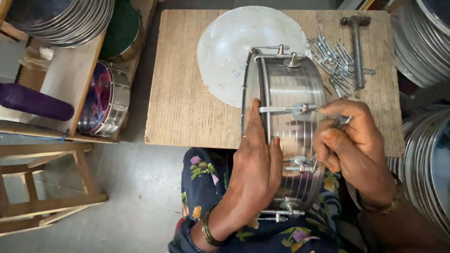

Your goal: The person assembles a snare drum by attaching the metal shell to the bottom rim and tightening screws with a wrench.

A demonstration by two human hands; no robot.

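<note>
On the brown wooden counter [185,87], a shiny steel drum shell [289,115] was steadied by the left hand [256,165], fingers flat; a tension rod [289,109] was pinched in the right hand [353,143], seemingly for tightening.

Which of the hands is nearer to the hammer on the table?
The right hand. It is at the drum's tension rod, just below the hammer and pile of rods. The left hand presses the drum's rim, farther left.
</note>
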